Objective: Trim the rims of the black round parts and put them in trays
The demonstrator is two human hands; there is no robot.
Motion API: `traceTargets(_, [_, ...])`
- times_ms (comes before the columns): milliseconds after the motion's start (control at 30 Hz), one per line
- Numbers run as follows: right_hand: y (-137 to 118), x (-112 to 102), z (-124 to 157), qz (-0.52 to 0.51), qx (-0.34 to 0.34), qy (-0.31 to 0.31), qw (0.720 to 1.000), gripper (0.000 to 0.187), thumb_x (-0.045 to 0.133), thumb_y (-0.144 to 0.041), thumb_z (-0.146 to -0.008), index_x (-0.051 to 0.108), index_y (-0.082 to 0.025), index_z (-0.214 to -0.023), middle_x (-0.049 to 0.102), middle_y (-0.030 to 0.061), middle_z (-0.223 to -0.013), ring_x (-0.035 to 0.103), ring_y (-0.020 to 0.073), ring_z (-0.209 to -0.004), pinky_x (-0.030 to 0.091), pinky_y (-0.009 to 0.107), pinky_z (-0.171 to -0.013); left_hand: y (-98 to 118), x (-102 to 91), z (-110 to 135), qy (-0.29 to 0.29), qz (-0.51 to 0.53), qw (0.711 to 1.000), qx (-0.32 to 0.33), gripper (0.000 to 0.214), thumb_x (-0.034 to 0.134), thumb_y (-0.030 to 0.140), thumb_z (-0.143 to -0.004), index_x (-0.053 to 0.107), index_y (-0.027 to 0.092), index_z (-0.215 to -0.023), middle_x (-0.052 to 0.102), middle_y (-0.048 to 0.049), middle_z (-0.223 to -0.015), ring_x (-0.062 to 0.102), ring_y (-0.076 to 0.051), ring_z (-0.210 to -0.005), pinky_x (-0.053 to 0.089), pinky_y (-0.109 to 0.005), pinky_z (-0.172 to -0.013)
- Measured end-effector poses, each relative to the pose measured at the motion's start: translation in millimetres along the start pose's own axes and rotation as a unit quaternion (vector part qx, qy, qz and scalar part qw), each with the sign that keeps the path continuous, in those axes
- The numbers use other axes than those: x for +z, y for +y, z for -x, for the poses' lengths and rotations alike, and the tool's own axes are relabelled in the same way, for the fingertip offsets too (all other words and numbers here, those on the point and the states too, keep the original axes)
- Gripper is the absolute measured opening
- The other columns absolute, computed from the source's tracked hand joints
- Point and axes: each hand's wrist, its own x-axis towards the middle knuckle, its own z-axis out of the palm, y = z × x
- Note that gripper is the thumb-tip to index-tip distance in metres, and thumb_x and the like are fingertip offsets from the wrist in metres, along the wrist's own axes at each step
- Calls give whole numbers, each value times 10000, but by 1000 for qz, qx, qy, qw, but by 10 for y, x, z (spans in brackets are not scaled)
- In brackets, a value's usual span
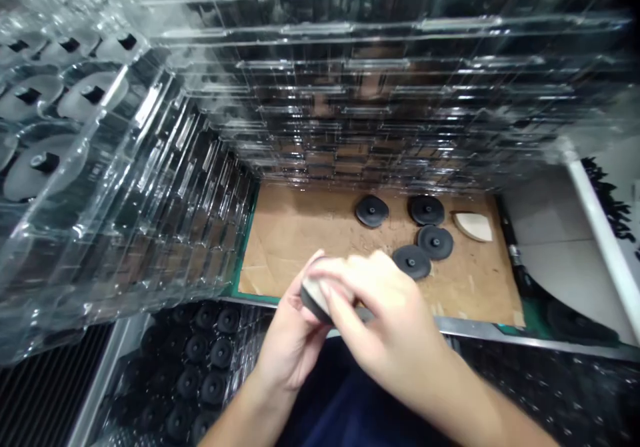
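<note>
My left hand (295, 330) is wrapped around a black disc (313, 305) held tilted in front of me, above the near edge of the board. My right hand (380, 300) pinches at the disc's upper face, where a pale grey patch shows between the fingers. Whether that patch is a separate piece or part of the disc I cannot tell. Beyond the hands, several black discs with a small central stub lie flat, among them one black disc (371, 211) standing apart. Right of them rests a cream-coloured wedge-shaped pad (473, 227).
A brown cardboard sheet (295, 227) covers the work surface. Stacked clear plastic trays (350, 80) wall off the back, and more trays (150, 187) rise at left with discs on top. A tray of black discs (200, 347) sits low at left. A white panel (560, 233) stands at right.
</note>
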Motion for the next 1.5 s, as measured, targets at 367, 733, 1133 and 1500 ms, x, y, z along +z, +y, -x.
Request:
traceTargets(367, [46,-321,217,86,5,2,996,212,477,-92,-887,646,-149,-1003,663,19,-778,532,128,-633,351,297,-633,33,-8,27,-68,21,997,-9,547,830,88,-546,715,287,-1042,746,12,-1056,679,-144,-963,519,-176,-823])
traceTargets(733, [491,-215,170,-109,130,39,985,190,524,-252,-916,684,-237,-1018,698,19,-937,625,146,-831,496,261,-724,91,-38,150,-128,37,987,-87,457,830,202,-612,686,257,-1043,762,-7,-1016,720,-207,-903,546,-233,-767])
traceTargets(1133, [350,-467,445,-41,132,88,986,226,537,-245,-912,647,-293,-1103,714,6,-1055,659,164,-874,500,275,-713,28,25,88,-200,25,973,-113,470,822,268,-637,683,236,-1085,734,-26,-1054,693,-207,-960,516,-262,-869])
traceTargets(1500, [66,-367,174,69,-79,-20,994,285,438,-60,-875,667,-166,-1006,700,39,-803,562,153,-636,392,318,-603,-27,-42,105,-140,-34,989,-42,547,843,407,-561,708,243,-1065,721,-24,-1035,659,-194,-949,506,-259,-853])
